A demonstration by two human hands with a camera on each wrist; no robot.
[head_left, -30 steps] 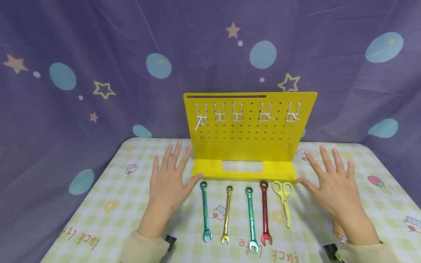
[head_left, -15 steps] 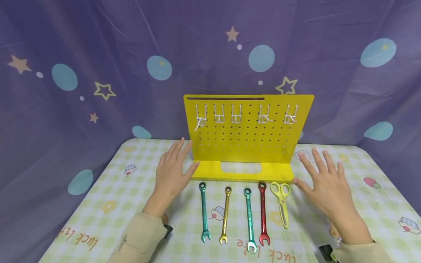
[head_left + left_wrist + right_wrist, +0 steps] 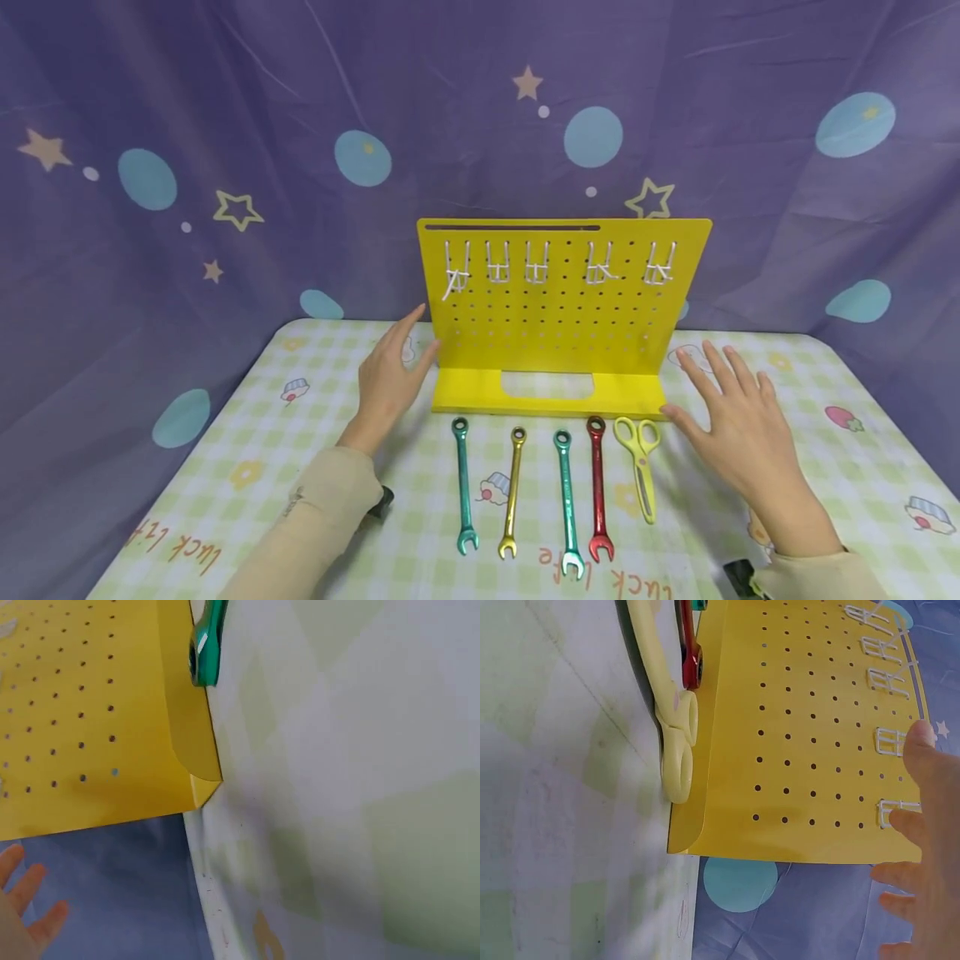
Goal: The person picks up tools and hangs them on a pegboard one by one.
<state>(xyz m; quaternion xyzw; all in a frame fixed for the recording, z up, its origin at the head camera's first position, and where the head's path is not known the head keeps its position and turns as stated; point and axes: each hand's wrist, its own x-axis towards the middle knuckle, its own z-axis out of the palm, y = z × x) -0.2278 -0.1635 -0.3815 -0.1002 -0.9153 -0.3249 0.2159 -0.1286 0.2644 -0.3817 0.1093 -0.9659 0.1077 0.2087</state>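
- Beside the left edge of the yellow pegboard (image 3: 555, 325), the left hand (image 3: 390, 375) is raised with fingers extended, gripping nothing; whether its thumb touches the board, I cannot tell.
- Near the board's right front corner, the right hand (image 3: 738, 425) has its fingers spread and released, the thumb reaching toward the base; contact there is unclear too.
- Toward the back of the table, the pegboard stands upright on its flat base, with five white hooks (image 3: 536, 272) in a row across its upper part.
- In front of the base lie, from left to right, a teal wrench (image 3: 463, 487), a gold wrench (image 3: 512, 500), a second teal wrench (image 3: 567, 504), a red wrench (image 3: 597, 492) and yellow scissors (image 3: 643, 471).
- Along that row, the wrenches' ring ends and the scissors' handles face the board.
- Under everything spreads a green-and-white checked tablecloth (image 3: 255, 429); behind hangs a purple curtain (image 3: 247, 83) with stars and blue ovals.
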